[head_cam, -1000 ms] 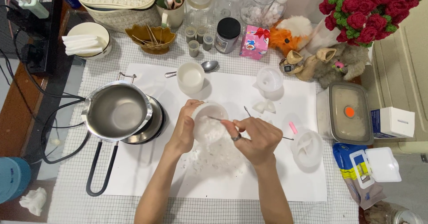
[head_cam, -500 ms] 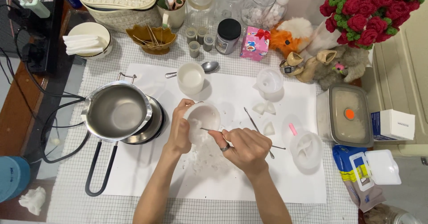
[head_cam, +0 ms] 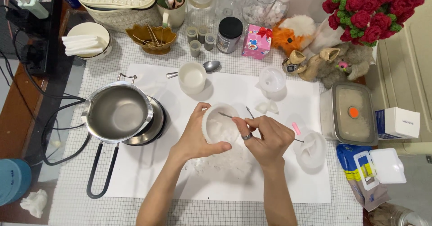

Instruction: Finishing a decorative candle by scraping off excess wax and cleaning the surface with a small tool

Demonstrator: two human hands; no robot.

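Head view. The left hand (head_cam: 194, 138) holds a white cup (head_cam: 219, 123) tilted on its side above the white sheet (head_cam: 148, 176), its grip closed round the cup's wall with the thumb under the rim. The right hand (head_cam: 268, 140) pinches a thin metal pick (head_cam: 226, 115), grip narrow, with the tip inside the cup's mouth against the white solid there. A second thin tool (head_cam: 250, 112) shows just beside it; whether the same hand holds it cannot be told. White crumbs (head_cam: 220, 160) lie on the sheet directly under the cup.

Judgement: the step in hand is scraping the solid out of the cup. The next move calls for a firm hold on the cup and short, controlled strokes of the pick along the inner wall, with the mouth kept over the crumbs.

Surroundings: a steel pot (head_cam: 118, 112) stands on a small hotplate to the left, near the left forearm. A filled white cup (head_cam: 192, 78) and a spoon (head_cam: 208, 67) lie beyond. White moulds (head_cam: 310, 150) sit just right of the right hand, with a lidded tub (head_cam: 348, 113) further right. Nothing stands between the hands and the cup; the moulds are the nearest thing an elbow or wrist could knock.
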